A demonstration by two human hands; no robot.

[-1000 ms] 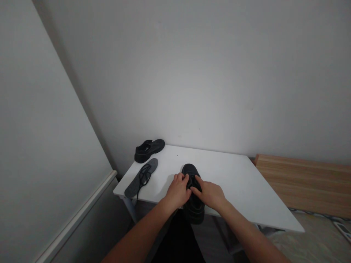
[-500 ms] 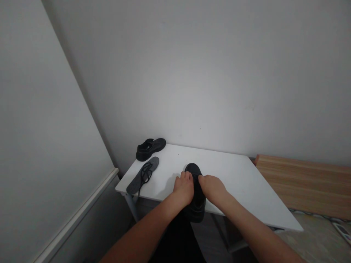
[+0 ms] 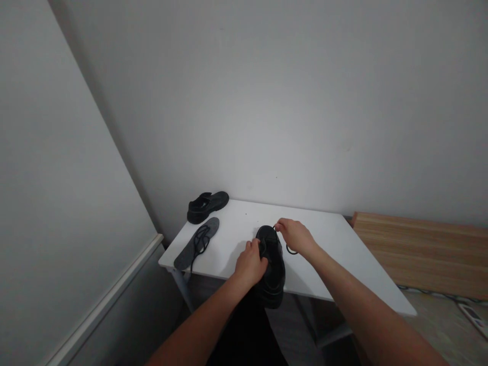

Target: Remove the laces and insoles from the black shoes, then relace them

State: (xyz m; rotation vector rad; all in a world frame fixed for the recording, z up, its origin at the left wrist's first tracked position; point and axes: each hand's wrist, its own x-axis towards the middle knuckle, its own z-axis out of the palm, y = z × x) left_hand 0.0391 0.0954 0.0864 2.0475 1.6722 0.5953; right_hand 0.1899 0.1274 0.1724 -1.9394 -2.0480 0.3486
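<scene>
A black lace-up shoe (image 3: 275,274) lies toe-away at the front edge of the white table, its heel jutting past the edge. Gripping its left side is my left hand (image 3: 249,263), closed, with the fingertips by the lacing. My right hand (image 3: 295,235) is pinched on a black shoelace (image 3: 292,250), up and to the right of the shoe's toe. The lace runs from the shoe to those fingers, and a loop hangs below them. What lies under the left fingers is hidden.
On the table (image 3: 324,223), at the left, lie a grey insole (image 3: 186,256) with a bundled black lace (image 3: 201,240) on it and a second black shoe (image 3: 208,206). A wooden board (image 3: 419,254) stands at the right, near a phone-like object (image 3: 473,316). Walls bound the back and left.
My right hand has moved up and away from the shoe, drawing out the shoelace. My left hand stays at the shoe's left side, its thumb now over the opening.
</scene>
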